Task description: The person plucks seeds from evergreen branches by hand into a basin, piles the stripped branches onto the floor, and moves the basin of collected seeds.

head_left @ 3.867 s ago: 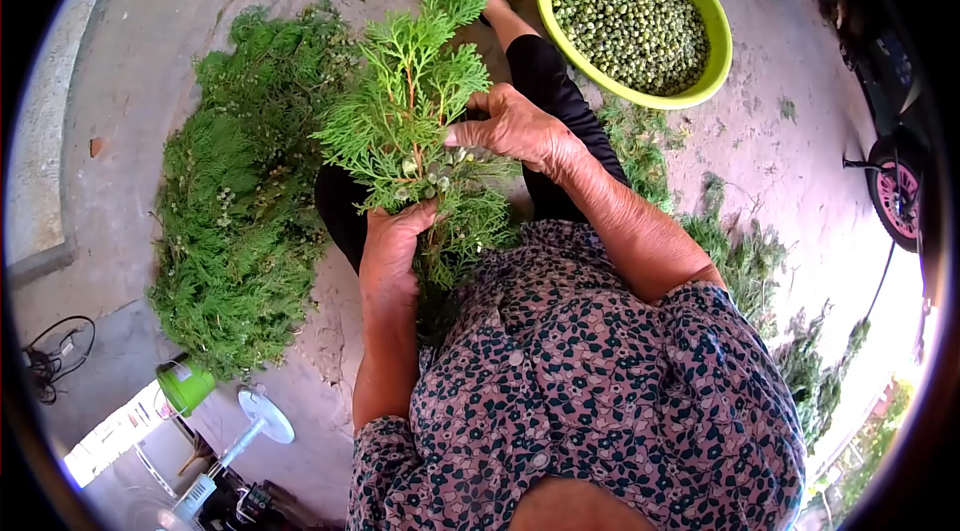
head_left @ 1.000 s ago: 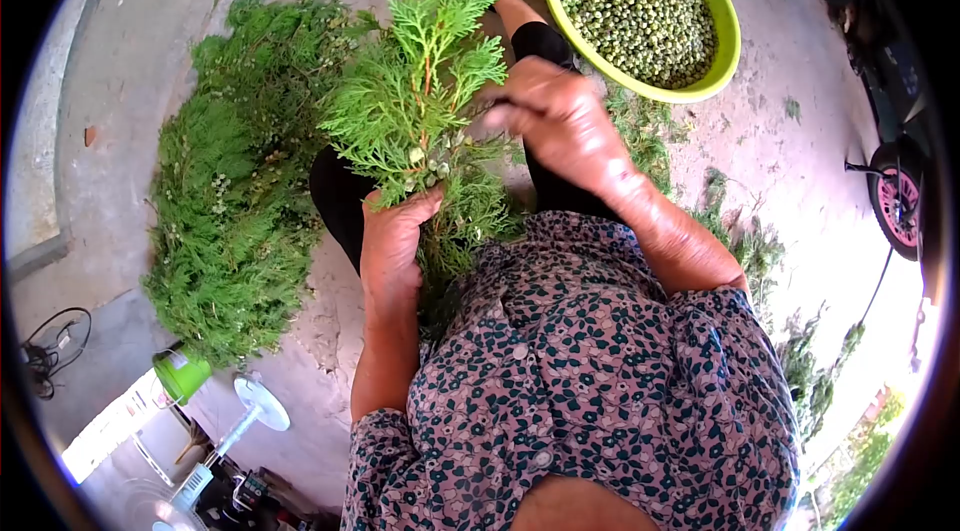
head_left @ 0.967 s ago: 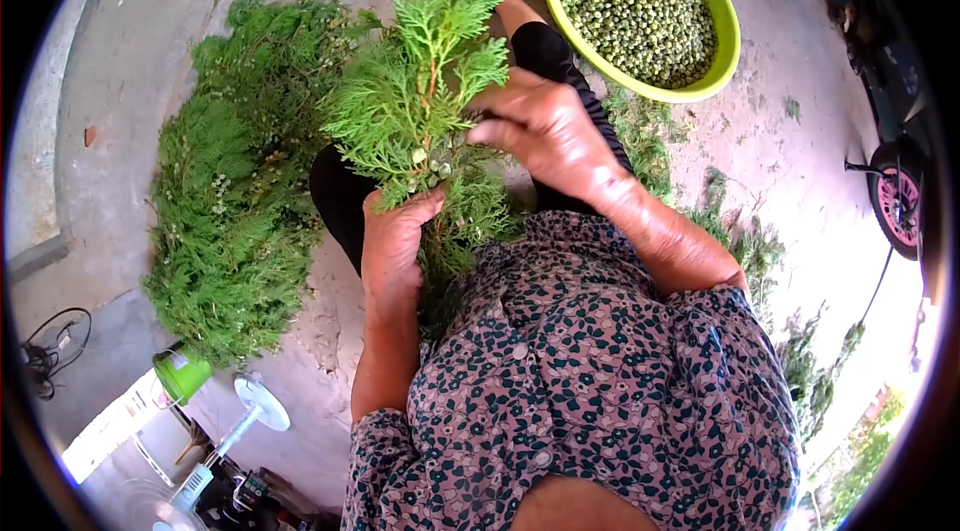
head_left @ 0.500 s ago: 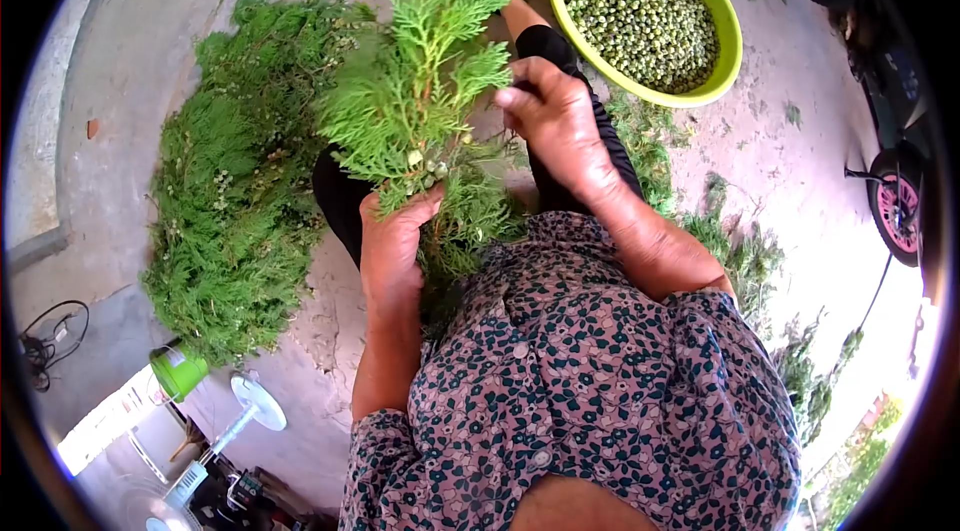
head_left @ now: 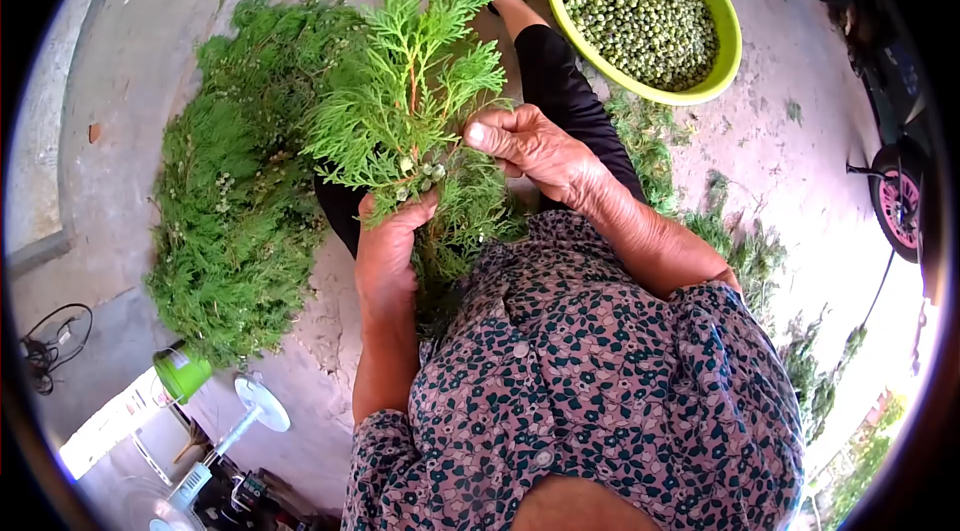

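My left hand (head_left: pixel 388 243) is closed around the lower stem of a leafy green conifer branch (head_left: pixel 412 81), which stands up over my lap. Small pale green cones (head_left: pixel 430 171) cluster on the branch just above that hand's fingers. At the branch's right side is my right hand (head_left: pixel 530 149), thumb and fingers pinched together by the sprig edge; what lies between them is hidden. More foliage (head_left: pixel 470 216) hangs below, against my lap.
A yellow-green basin (head_left: pixel 733 36) full of small green cones stands ahead right. To the left lies a big heap of cut conifer branches (head_left: pixel 235 191). A green bucket (head_left: pixel 182 376) and a white fan (head_left: pixel 262 405) are at lower left. A pink-wheeled vehicle (head_left: pixel 897 203) stands at right.
My right hand has moved down and left, to the branch's side near the cones. The branch has shifted slightly left in my left hand.
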A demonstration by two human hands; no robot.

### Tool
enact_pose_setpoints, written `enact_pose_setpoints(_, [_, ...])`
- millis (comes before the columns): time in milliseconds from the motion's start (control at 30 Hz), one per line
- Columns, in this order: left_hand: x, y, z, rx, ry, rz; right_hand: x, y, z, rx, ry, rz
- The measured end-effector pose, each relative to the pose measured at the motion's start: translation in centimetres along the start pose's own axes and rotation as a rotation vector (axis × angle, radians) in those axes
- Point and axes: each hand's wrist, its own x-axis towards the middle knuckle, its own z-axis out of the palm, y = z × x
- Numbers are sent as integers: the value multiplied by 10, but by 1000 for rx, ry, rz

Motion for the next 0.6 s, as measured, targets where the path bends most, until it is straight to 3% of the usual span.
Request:
enact_pose_setpoints(167, [-1,6,6,27,-67,-29,-5,-3,8,1,10,-4])
enact_pose_setpoints(233, [-2,2,5,6,34,-17,-3,6,6,-10,47,-70])
enact_pose_setpoints(300, [-6,2,3,46,42,-3,-2,3,-5,-107,222,-95])
enact_pose_setpoints(333, [-8,3,2,88,53,13,2,2,-13,143,195,-92])
enact_pose_setpoints(367, [-8,7,4,88,55,14,4,3,-15,135,218,-51])
enact_pose_setpoints(467, [-13,14,10,140,47,71,1,8,-13,266,-20,7])
enact_pose_setpoints(600, [-13,15,13,148,13,67,-3,1,-11,352,-78,193])
